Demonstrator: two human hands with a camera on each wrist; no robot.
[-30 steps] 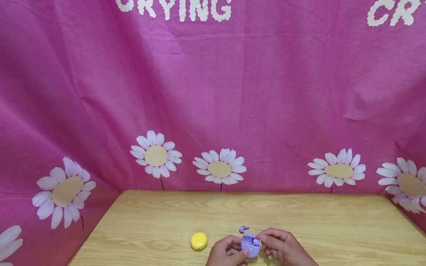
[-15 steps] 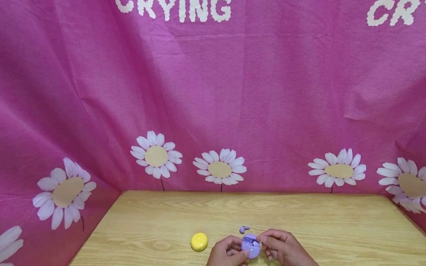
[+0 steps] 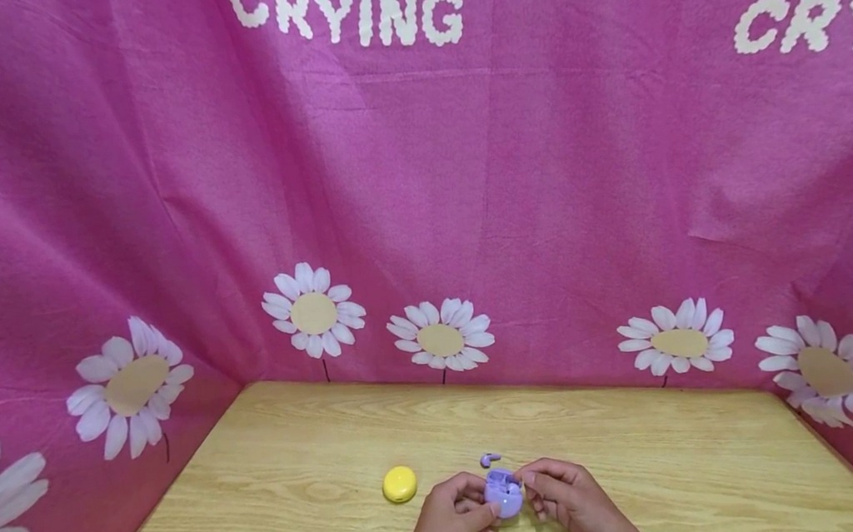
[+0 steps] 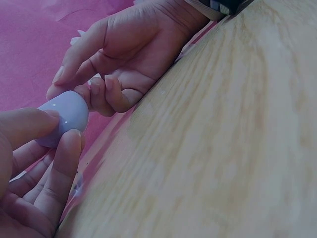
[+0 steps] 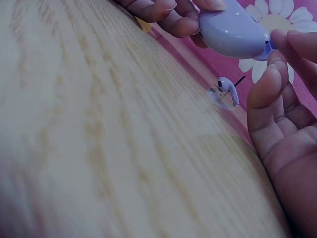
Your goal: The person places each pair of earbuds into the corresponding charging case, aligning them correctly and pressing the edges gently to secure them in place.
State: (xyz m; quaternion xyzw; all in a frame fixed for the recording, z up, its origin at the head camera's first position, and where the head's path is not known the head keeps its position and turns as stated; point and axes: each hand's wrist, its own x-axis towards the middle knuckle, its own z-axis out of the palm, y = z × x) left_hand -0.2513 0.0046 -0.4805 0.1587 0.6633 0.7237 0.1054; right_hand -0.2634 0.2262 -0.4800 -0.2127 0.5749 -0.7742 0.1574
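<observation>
In the head view my left hand point(image 3: 449, 515) grips a small purple earbud case point(image 3: 503, 500) between thumb and fingers, its lid raised. One earbud point(image 3: 515, 488) shows in the case's right side. At the right edge of the case, my right hand point(image 3: 576, 500) has thumb and forefinger pinched together. In the right wrist view those fingertips point(image 5: 275, 62) pinch the lid's edge point(image 5: 268, 51). A second purple earbud point(image 3: 490, 460) lies on the table just beyond the case. The left wrist view shows the left thumb point(image 4: 34, 124) pressed on the case's rounded front.
A round yellow case point(image 3: 399, 484) sits on the wooden table point(image 3: 299, 460), left of the hands. Pink cloth point(image 3: 542, 207) printed with daisies and white letters rises behind the table and along both sides.
The case has tilted slightly in the hands, so the inside of its lid shows lighter than before. Both hands stay almost in place; the loose earbud and yellow case have not moved.
</observation>
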